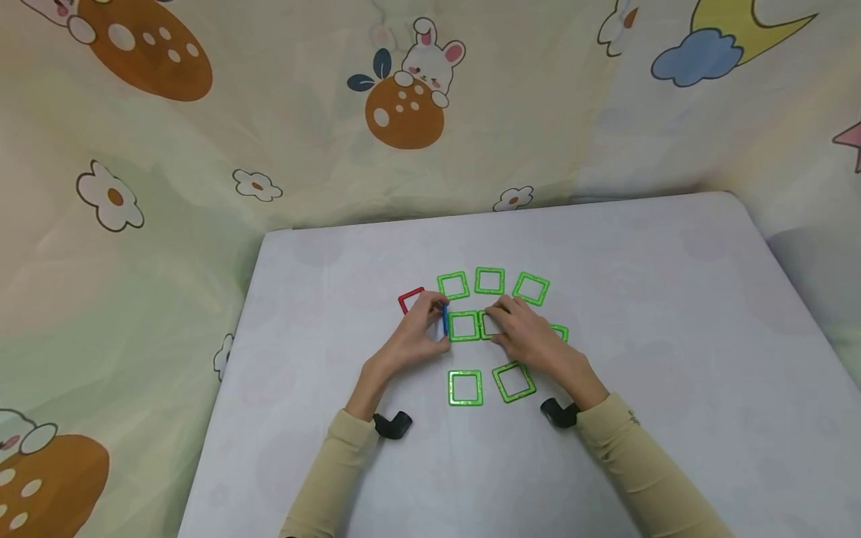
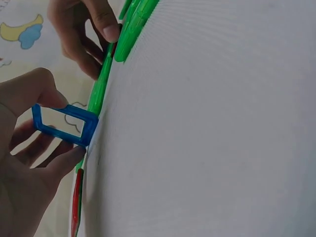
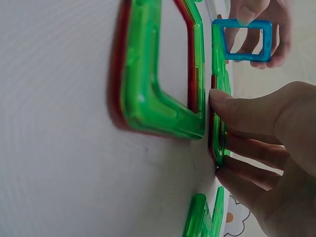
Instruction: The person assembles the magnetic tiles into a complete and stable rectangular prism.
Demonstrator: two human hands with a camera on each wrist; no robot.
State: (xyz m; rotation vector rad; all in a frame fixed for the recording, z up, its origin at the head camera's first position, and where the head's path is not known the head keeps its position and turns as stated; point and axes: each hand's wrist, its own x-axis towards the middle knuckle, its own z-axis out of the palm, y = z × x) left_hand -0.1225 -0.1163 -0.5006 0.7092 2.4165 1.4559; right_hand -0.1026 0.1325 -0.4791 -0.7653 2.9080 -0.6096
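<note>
My left hand (image 1: pixel 418 334) pinches a blue square magnetic tile (image 2: pixel 89 129), an open frame, between thumb and fingers. The blue tile stands on edge against the left side of a flat green square tile (image 1: pixel 464 339). My right hand (image 1: pixel 531 338) grips a second green square tile (image 1: pixel 481 326) by its edges, thumb on one side and fingers on the other. This tile lies flat, its left side touching the first green one. The right hand covers most of it in the head view. A red tile (image 1: pixel 401 303) lies just beyond the left hand, partly hidden.
Three green tiles lie along the back, among them a middle one (image 1: pixel 489 292). Nearer the front are a straight green tile (image 1: pixel 466 403) and a tilted one (image 1: pixel 516 397). Another green tile (image 1: pixel 563 332) shows behind the right hand. A patterned cloth hangs behind the white table (image 1: pixel 646 299).
</note>
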